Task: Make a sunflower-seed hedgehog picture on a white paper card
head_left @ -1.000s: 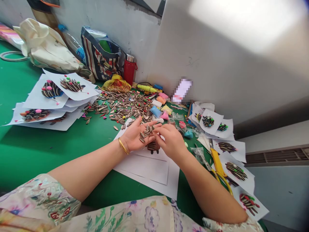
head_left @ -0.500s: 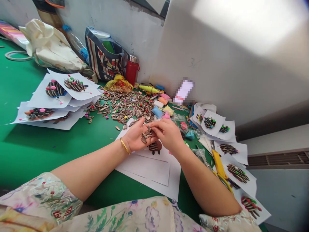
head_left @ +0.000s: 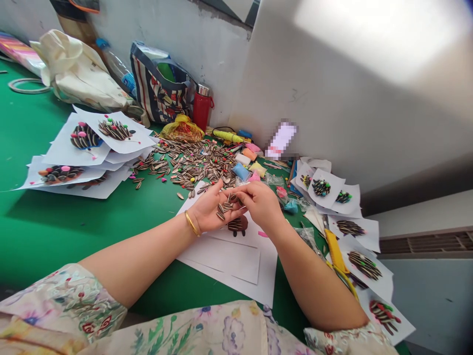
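My left hand [head_left: 207, 211] is turned palm up, its fingers extended, cradling several striped sunflower seeds [head_left: 221, 215]. Over those fingers, my right hand [head_left: 263, 203] pinches a sunflower seed [head_left: 233, 197] between thumb and fingertips. Beneath both hands lies white paper [head_left: 229, 261] bearing a brown clay hedgehog shape [head_left: 238, 224] with seeds stuck in its left part and dark feet below. My left hand partly hides that shape. Just beyond the hands spreads a loose pile of sunflower seeds [head_left: 199, 160] mixed with small coloured bits.
Finished seed hedgehogs on paper are stacked at left [head_left: 83, 158] and along the right [head_left: 364, 266]. Coloured clay packets [head_left: 242, 171], a red bottle [head_left: 201, 108] and a striped bag [head_left: 158, 84] stand near the wall. A yellow cutter [head_left: 335, 251] lies right of my forearm.
My right hand's fingertips have shifted slightly right over the left palm, and the seeds there are rearranged. The left hand stays almost still.
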Tool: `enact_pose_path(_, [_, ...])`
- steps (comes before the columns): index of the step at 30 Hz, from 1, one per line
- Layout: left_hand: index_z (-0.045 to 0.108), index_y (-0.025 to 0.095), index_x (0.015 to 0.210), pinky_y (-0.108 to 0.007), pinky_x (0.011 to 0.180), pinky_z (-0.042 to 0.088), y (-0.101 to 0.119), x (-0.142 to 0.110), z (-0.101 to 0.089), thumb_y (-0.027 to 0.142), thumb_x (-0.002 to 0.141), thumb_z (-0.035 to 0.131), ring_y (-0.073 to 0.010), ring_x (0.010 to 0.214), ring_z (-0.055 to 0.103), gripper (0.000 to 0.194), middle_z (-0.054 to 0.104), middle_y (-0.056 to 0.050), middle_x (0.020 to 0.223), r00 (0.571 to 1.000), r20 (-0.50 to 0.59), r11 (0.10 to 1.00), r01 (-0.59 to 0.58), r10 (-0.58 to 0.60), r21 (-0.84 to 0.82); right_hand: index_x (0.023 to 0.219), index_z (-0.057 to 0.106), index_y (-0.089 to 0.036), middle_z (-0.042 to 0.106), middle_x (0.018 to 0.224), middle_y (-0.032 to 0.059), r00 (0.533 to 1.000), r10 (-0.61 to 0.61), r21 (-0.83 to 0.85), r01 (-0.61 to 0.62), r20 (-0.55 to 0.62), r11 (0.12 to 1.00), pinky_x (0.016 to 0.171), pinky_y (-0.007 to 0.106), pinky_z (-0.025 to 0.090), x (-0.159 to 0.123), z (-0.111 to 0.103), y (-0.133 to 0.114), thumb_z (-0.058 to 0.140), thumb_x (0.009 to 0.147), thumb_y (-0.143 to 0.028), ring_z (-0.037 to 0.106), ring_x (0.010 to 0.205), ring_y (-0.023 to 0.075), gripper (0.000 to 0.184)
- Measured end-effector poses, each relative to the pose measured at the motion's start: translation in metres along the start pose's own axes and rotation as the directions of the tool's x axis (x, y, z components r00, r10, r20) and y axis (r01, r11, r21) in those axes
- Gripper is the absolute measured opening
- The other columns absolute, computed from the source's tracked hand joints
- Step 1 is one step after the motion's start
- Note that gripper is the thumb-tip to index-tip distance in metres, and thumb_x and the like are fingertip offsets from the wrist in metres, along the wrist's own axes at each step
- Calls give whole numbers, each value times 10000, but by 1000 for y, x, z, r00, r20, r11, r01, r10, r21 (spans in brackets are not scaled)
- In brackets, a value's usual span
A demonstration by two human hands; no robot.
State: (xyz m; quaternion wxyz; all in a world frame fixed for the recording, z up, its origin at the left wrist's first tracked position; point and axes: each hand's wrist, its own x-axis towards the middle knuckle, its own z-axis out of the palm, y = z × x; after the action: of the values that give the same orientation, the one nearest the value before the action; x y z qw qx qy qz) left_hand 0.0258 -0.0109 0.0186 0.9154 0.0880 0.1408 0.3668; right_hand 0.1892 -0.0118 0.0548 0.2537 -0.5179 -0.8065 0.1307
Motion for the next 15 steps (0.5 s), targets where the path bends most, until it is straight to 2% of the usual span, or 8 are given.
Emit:
enact_pose_path(5, [609, 95, 1283, -421, 981, 518, 1, 1, -4, 548, 1026, 238, -217, 854, 699, 640, 724, -138, 917, 1000, -9, 1000, 3, -3, 17, 890, 755, -212, 723, 856, 38, 998, 48, 37, -46, -38, 998, 724, 303, 447, -2, -3, 0, 571, 934, -209, 634, 830, 189, 189])
enact_pose_path(15, [576, 54, 1318, -392, 1017, 502, 1, -1, 1, 543, 1024, 271, -241, 1005, 702, 647, 721, -194, 1051, 998, -69, 999, 12, -9, 48, 896, 716, -214, 724, 819, 16, 980, 186, 330, -154, -65, 931, 694, 289, 497, -12, -3, 12, 555, 910, -303, 653, 763, 173, 184])
